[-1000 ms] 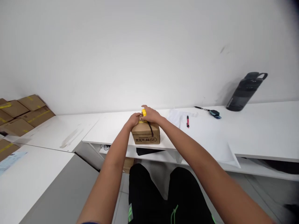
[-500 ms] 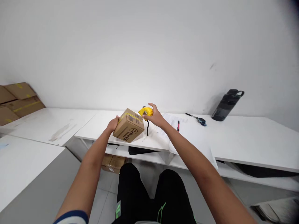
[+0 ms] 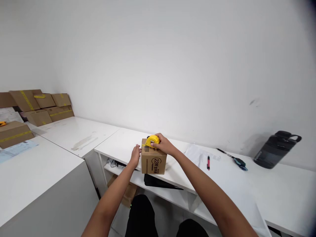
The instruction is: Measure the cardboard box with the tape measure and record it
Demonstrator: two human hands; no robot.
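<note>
A small brown cardboard box (image 3: 153, 164) stands at the table's front edge, its side with dark printed characters facing me. My right hand (image 3: 163, 144) grips a yellow tape measure (image 3: 152, 141) by its case, over the box's top face. The tape measure covers part of that top. Beside the box's left side is my left hand (image 3: 135, 155), its fingers loosely apart and pointing towards the box's upper left edge. Whether the fingertips touch the cardboard cannot be made out. No drawn-out blade shows from the tape measure.
Papers (image 3: 197, 154) lie right of the box, with a red pen (image 3: 208, 163) on them. Farther right are a dark lanyard-like item (image 3: 238, 161) and a dark bottle (image 3: 273, 149). Taped cartons (image 3: 58, 113) are stacked far left. A black flat item (image 3: 160, 182) sits on the shelf below.
The box has gone from tilted in my left hand to upright at the table edge. My left hand has let go of it. The tape measure has moved over the box's top. My view has turned left.
</note>
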